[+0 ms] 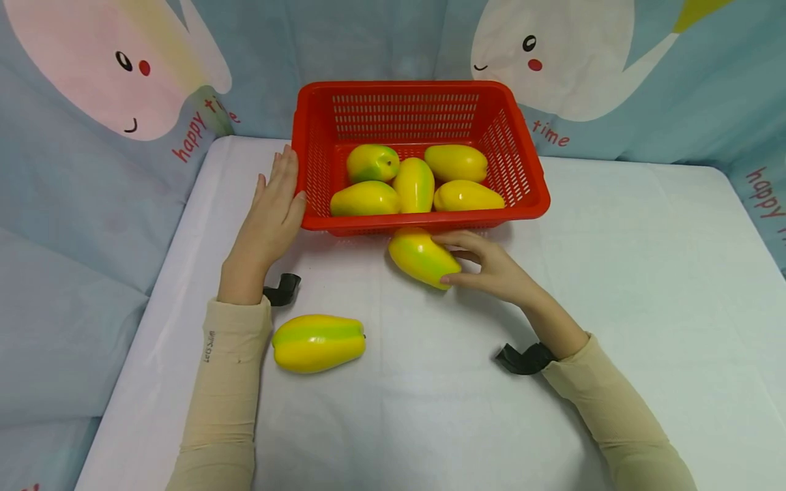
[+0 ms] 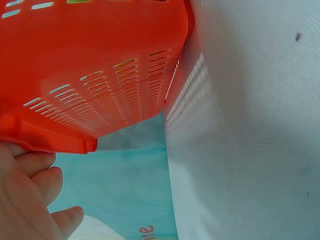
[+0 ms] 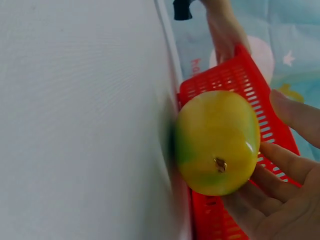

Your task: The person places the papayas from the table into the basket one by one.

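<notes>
My right hand [image 1: 491, 269] is at a yellow papaya [image 1: 424, 258] with a green streak, which lies just in front of the red basket [image 1: 424, 221]. In the right wrist view the fingers [image 3: 275, 185] touch the papaya's side, while the thumb stands apart from it. The papaya's stem end faces that camera. My left hand [image 1: 267, 211] rests along the basket's left side with its fingers extended, the fingertips at the rim in the left wrist view. Several yellow-green papayas [image 1: 457, 164] lie inside the basket.
Another papaya [image 1: 319, 343] lies on the white tablecloth [image 1: 430, 409] beside the left forearm. Black curved mounts [image 1: 525, 359] stick out at both wrists. Behind the basket hangs a blue cloth [image 1: 381, 41] with whale prints.
</notes>
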`<state>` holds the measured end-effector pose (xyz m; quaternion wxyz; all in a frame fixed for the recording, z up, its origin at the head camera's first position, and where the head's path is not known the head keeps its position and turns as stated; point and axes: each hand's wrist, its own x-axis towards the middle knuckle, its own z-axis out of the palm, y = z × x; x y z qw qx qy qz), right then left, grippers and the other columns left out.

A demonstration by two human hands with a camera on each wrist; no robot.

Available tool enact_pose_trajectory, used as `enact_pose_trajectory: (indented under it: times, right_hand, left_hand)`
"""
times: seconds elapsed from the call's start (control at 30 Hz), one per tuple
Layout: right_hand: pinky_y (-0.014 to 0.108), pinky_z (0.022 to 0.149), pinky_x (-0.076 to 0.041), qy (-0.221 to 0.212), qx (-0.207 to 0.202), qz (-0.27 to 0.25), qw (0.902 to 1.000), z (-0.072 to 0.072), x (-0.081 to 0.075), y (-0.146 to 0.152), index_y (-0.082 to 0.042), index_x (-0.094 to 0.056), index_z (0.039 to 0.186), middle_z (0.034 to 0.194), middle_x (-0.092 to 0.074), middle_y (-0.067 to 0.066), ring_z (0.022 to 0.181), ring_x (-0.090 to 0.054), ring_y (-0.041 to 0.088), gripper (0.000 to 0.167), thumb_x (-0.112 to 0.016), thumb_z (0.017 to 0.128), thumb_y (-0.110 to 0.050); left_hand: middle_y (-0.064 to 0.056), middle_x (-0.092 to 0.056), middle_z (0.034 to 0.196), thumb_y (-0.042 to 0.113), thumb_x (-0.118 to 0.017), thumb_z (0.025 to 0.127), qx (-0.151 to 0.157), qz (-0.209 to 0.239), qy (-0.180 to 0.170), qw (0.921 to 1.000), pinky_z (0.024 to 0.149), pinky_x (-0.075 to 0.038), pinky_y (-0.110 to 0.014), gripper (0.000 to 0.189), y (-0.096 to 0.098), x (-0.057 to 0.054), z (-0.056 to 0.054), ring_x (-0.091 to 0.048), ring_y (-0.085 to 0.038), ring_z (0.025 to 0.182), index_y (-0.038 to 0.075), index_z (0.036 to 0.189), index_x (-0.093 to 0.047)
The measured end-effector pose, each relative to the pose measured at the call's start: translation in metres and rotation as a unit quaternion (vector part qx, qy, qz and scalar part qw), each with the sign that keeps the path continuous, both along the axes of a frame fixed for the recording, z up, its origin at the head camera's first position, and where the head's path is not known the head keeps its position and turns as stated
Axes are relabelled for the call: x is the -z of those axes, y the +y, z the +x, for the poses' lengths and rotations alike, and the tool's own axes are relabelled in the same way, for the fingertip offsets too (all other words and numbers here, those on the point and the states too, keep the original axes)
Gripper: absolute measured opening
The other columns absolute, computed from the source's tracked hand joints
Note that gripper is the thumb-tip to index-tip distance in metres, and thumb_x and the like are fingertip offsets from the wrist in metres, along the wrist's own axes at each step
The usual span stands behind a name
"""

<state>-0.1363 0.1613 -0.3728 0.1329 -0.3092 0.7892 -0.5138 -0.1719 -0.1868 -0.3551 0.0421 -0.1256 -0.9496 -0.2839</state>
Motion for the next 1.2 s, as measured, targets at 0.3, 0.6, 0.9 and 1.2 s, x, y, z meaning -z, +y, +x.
enact_pose_trajectory:
  times: [0.3, 0.6, 0.9, 1.2]
  right_hand:
    - [0.043, 0.102, -0.038, -0.029, 0.024, 0.017, 0.9991, -0.004, 0.008, 0.0, 0.002, -0.045, 0.136, 0.137, -0.047, 0.014, 0.123, -0.046, 0.029, 0.065, -0.074, 0.078, -0.001]
    - [0.043, 0.103, -0.038, -0.051, 0.047, 0.061, 0.9957, -0.007, 0.012, 0.0, -0.005, -0.041, 0.14, 0.136, -0.046, 0.008, 0.119, -0.045, 0.024, 0.073, -0.078, 0.077, -0.012]
    - [0.045, 0.102, -0.038, -0.062, 0.046, 0.05, 0.9958, -0.009, 0.015, 0.001, 0.0, -0.04, 0.139, 0.136, -0.045, 0.013, 0.118, -0.045, 0.029, 0.071, -0.076, 0.078, -0.004]
    - [0.045, 0.099, -0.041, -0.057, 0.044, 0.056, 0.9958, -0.007, 0.013, 0.001, -0.001, -0.043, 0.138, 0.134, -0.049, 0.013, 0.116, -0.047, 0.028, 0.069, -0.076, 0.077, -0.006]
  left_hand:
    - [-0.001, -0.001, 0.158, 0.029, -0.03, 0.099, -0.003, 0.001, -0.005, 1.0, 0.114, 0.003, -0.044, 0.062, 0.0, 0.0, 0.0, 0.003, -0.014, 0.143, 0.01, 0.152, -0.003]
    - [0.0, -0.001, 0.158, 0.03, -0.029, 0.099, -0.004, -0.001, -0.006, 1.0, 0.114, 0.003, -0.043, 0.062, 0.0, 0.001, 0.0, 0.002, -0.013, 0.143, 0.011, 0.152, -0.003]
    - [-0.001, -0.001, 0.158, 0.029, -0.029, 0.099, -0.002, 0.002, -0.002, 1.0, 0.114, 0.004, -0.043, 0.062, 0.0, 0.001, 0.0, 0.002, -0.014, 0.143, 0.01, 0.152, -0.003]
    - [-0.002, -0.002, 0.158, 0.028, -0.029, 0.099, 0.003, 0.004, 0.0, 1.0, 0.114, 0.002, -0.045, 0.061, 0.0, 0.001, 0.0, 0.002, -0.015, 0.144, 0.009, 0.152, -0.004]
